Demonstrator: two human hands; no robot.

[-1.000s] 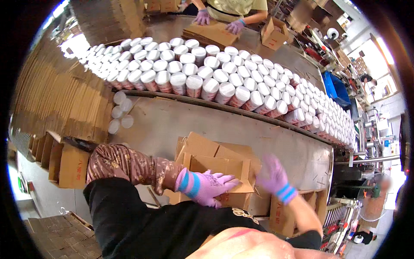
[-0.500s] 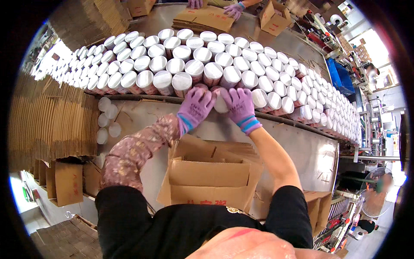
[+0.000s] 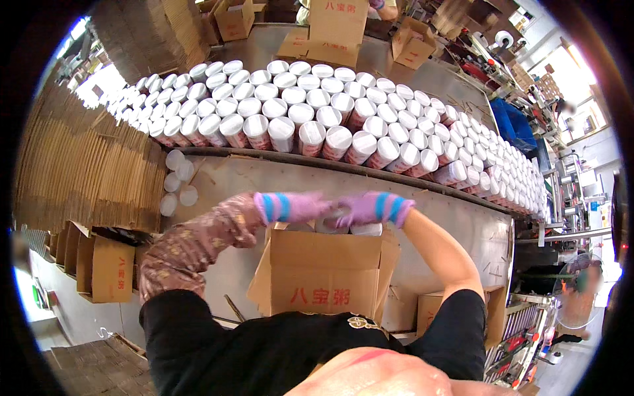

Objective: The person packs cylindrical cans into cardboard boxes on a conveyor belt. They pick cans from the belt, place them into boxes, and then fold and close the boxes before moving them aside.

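Left hand (image 3: 297, 206) and right hand (image 3: 364, 208) over a carton (image 3: 323, 259)

At far left, stacked flattened cardboard (image 3: 72, 175) stands beside 5 pale lids (image 3: 188, 195). Mid-frame, both hands' blurred fingers come close together above white-topped cans (image 3: 366, 229) at the carton's far edge; whether either is clenched on a can, I cannot tell. The carton's near panel hides most of its inside. Above, a packed band of cans (image 3: 292, 96) spans the frame toward a blue bin (image 3: 512, 125), upper right.

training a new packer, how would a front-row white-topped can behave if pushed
The front-row can would probably nudge its neighbours, since they stand close together. Looking taller than wide, it might tip; its round side suggests it could roll.
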